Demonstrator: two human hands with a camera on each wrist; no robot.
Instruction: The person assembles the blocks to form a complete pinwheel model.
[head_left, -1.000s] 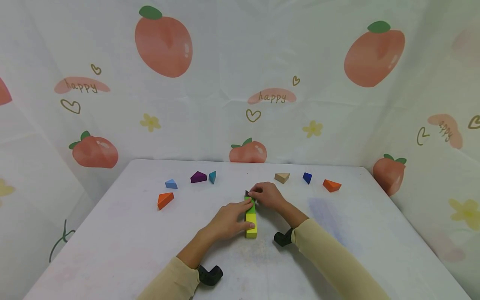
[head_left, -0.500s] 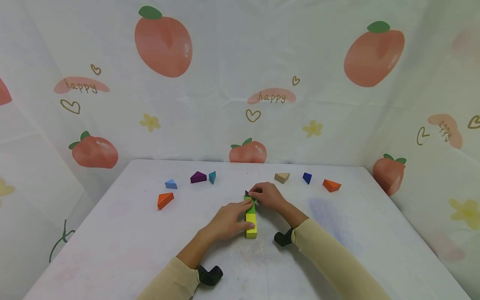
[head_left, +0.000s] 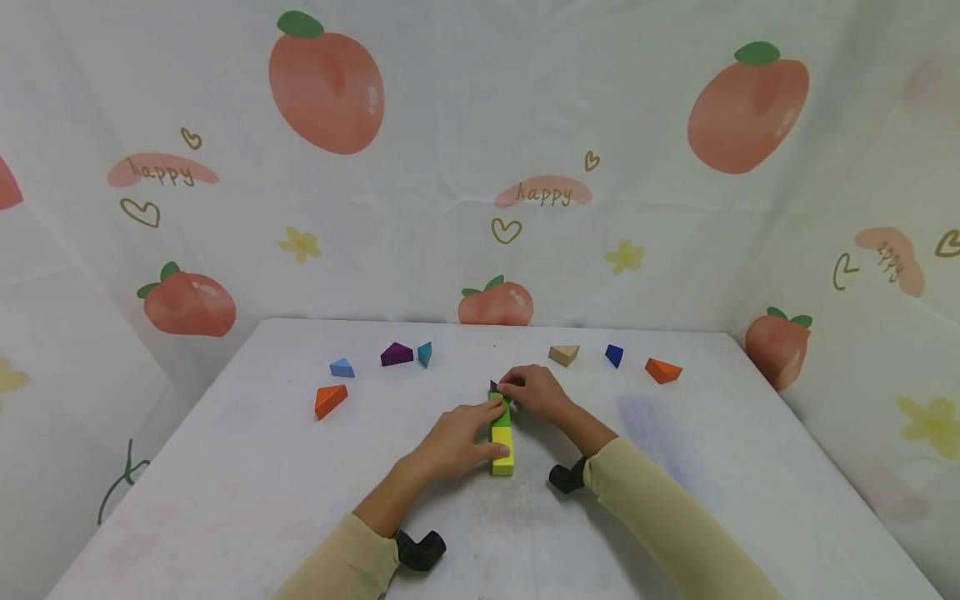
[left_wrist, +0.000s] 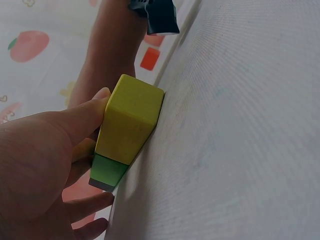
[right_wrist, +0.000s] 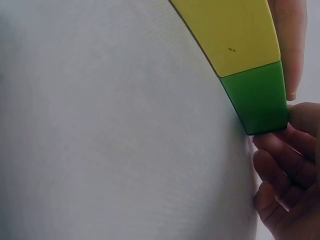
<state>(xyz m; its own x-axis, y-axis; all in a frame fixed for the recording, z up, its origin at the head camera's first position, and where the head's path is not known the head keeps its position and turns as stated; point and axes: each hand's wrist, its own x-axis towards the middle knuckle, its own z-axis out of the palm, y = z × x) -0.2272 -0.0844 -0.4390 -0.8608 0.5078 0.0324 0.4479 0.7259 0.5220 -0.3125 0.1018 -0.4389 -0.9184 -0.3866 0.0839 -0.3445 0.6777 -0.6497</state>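
Note:
A yellow block [head_left: 502, 463] and a green block [head_left: 505, 418] lie end to end in a row on the white table. My left hand [head_left: 453, 440] rests on the row from the left, thumb on the yellow block and a straight forefinger on the green one. At the row's far end sits a small black block [head_left: 492, 386], showing as a dark sliver in the left wrist view. Thumb and curled fingers of my right hand [head_left: 538, 392] pinch it there, hiding most of it. In the right wrist view the thumb overlaps the green block's end.
Left of the hands stand an orange block [head_left: 331, 402], a light-blue block [head_left: 342, 368], a purple block [head_left: 397, 355] and a teal block [head_left: 425, 355]. Beyond the right hand are a wooden block [head_left: 564, 355], a dark-blue block [head_left: 614, 356] and an orange-red block [head_left: 663, 371].

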